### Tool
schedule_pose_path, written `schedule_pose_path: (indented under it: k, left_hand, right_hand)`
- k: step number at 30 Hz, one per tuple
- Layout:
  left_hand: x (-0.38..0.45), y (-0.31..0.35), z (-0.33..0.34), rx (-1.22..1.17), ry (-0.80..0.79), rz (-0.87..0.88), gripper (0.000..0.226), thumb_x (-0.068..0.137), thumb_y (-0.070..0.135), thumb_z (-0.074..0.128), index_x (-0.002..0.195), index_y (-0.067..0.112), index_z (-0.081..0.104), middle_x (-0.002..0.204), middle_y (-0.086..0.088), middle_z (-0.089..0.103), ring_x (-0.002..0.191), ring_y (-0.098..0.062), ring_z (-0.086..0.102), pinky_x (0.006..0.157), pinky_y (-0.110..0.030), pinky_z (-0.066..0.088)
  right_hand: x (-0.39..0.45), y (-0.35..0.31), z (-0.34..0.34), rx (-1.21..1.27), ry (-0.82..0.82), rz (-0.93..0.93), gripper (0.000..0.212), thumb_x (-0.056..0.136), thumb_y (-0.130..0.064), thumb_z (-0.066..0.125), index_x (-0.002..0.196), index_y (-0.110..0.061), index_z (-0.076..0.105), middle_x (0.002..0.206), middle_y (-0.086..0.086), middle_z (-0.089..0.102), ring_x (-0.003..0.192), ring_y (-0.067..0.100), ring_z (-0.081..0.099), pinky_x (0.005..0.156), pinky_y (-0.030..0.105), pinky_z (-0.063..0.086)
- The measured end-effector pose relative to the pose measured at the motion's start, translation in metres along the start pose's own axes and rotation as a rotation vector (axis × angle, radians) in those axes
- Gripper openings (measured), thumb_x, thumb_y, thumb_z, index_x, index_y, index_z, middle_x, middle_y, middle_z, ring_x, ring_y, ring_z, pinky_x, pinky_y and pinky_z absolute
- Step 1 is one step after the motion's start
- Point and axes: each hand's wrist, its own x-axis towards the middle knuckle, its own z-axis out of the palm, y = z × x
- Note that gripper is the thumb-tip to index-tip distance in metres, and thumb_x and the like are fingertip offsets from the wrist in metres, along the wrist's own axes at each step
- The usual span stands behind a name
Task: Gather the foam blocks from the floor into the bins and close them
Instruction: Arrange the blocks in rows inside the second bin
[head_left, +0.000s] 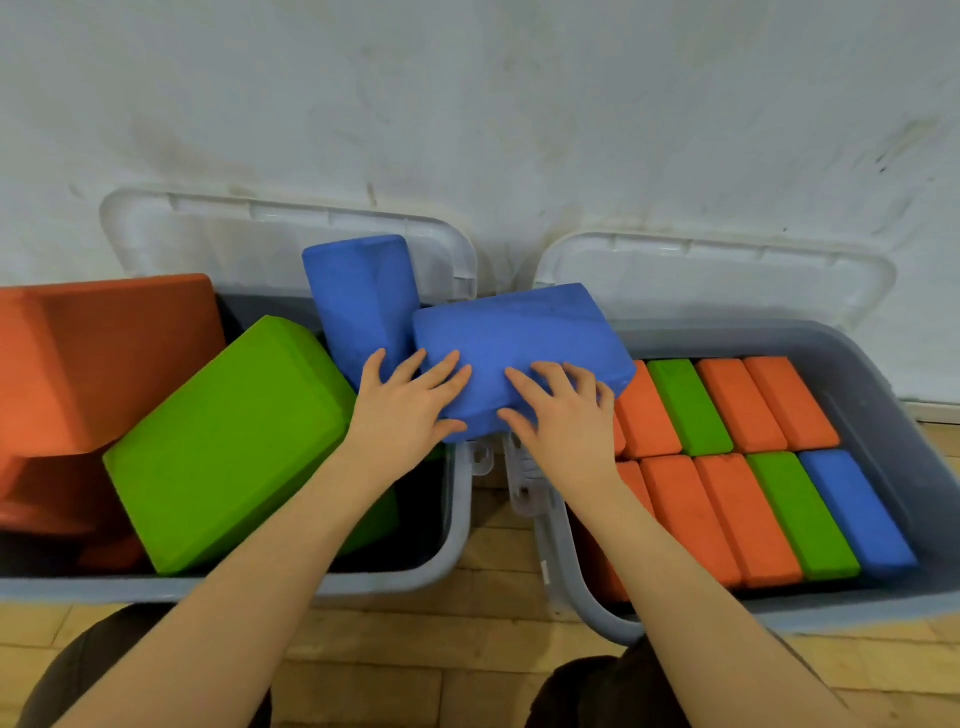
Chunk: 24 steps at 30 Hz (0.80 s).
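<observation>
Foam blocks (519, 353) matt, grainy. Bins (457, 519) smooth grey plastic, lids (717, 280) translucent. Floor (415, 649) wood planks. Wall (467, 104) scuffed, matt.

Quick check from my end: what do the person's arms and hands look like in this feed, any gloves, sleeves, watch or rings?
Both hands, the left hand and the right hand, are bare: no gloves, and no rings or watch visible. Both forearms are uncovered as far as the frame's lower edge, so no sleeves show. The only clothing in view is dark fabric over the knees at the bottom of the picture.
</observation>
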Motion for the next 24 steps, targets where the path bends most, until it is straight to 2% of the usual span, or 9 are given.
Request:
schedule_pose_path:
  k: [3,5,6,9,13,16,19,21,24]
  left_hand:
    - [0.0,0.0,-0.005,-0.067,-0.082,-0.043,0.071,0.065,0.046,0.08,0.128,0.025,0.057,0.135,-0.004,0.054,0.112,-0.034,0.059,0.096,-0.061,0.035]
    - [-0.004,-0.007,-0.01,-0.084,-0.13,-0.093,0.066,0.081,0.051,0.063,0.139,0.028,0.043,0.15,-0.004,0.035,0.134,-0.033,0.037,0.108,-0.055,0.018]
    - [-0.008,-0.012,-0.013,-0.106,-0.106,-0.115,0.063,0.084,0.054,0.056,0.139,0.026,0.044,0.15,-0.006,0.034,0.136,-0.033,0.032,0.108,-0.054,0.017]
    - [-0.026,-0.03,-0.02,-0.163,0.031,-0.211,0.064,0.079,0.059,0.04,0.123,0.017,0.062,0.135,-0.013,0.053,0.123,-0.038,0.049,0.097,-0.056,0.035]
    - [-0.06,-0.058,-0.022,-0.134,0.079,-0.327,0.069,0.075,0.066,0.037,0.118,0.02,0.064,0.132,-0.016,0.055,0.116,-0.043,0.053,0.09,-0.06,0.039]
    - [-0.081,-0.068,-0.017,-0.112,-0.031,-0.352,0.086,0.064,0.082,0.039,0.131,0.031,0.053,0.144,-0.014,0.042,0.121,-0.049,0.045,0.089,-0.066,0.037]
    - [-0.088,-0.067,-0.007,-0.071,-0.083,-0.402,0.099,0.054,0.08,0.062,0.14,0.039,0.036,0.151,-0.016,0.027,0.128,-0.05,0.035,0.091,-0.067,0.035]
    - [-0.087,-0.065,-0.004,-0.049,-0.027,-0.409,0.095,0.055,0.071,0.07,0.137,0.037,0.038,0.147,-0.019,0.035,0.122,-0.052,0.042,0.085,-0.067,0.04]
    - [-0.086,-0.068,-0.003,-0.048,0.09,-0.447,0.069,0.077,0.065,0.049,0.138,0.034,0.039,0.143,-0.02,0.041,0.118,-0.052,0.047,0.083,-0.062,0.044]
  right_hand:
    - [0.005,-0.005,-0.001,0.05,-0.015,0.04,0.042,0.076,-0.052,0.053,0.106,-0.026,0.069,0.104,0.002,0.064,0.095,0.036,0.059,0.082,0.052,0.045]
    - [0.007,-0.008,-0.004,0.081,-0.015,0.051,0.047,0.077,-0.056,0.046,0.104,-0.026,0.07,0.103,0.002,0.064,0.093,0.034,0.059,0.09,0.057,0.04]
    - [0.009,-0.011,-0.007,0.105,-0.011,0.052,0.049,0.079,-0.057,0.043,0.105,-0.025,0.07,0.103,0.003,0.064,0.094,0.033,0.059,0.093,0.058,0.037]
    - [0.022,-0.034,-0.014,0.17,0.017,0.025,0.051,0.085,-0.053,0.038,0.113,-0.022,0.067,0.11,0.004,0.064,0.094,0.032,0.06,0.092,0.052,0.038]
    - [0.051,-0.078,-0.022,0.222,-0.01,-0.066,0.059,0.087,-0.054,0.031,0.127,-0.02,0.058,0.124,0.006,0.058,0.101,0.032,0.059,0.09,0.046,0.037]
    - [0.071,-0.102,-0.019,0.221,-0.002,-0.137,0.053,0.093,-0.049,0.041,0.138,-0.022,0.046,0.138,0.005,0.047,0.11,0.031,0.054,0.094,0.045,0.034]
    - [0.093,-0.121,-0.012,0.231,-0.02,-0.161,0.059,0.095,-0.045,0.046,0.147,-0.025,0.028,0.155,0.004,0.024,0.123,0.034,0.044,0.098,0.046,0.034]
    - [0.107,-0.13,-0.007,0.221,-0.044,-0.184,0.064,0.095,-0.046,0.043,0.15,-0.027,0.016,0.159,0.002,0.01,0.131,0.036,0.035,0.101,0.048,0.035]
    - [0.116,-0.138,0.002,0.201,-0.06,-0.212,0.068,0.095,-0.045,0.042,0.151,-0.029,0.006,0.158,-0.001,0.01,0.13,0.037,0.035,0.099,0.048,0.039]
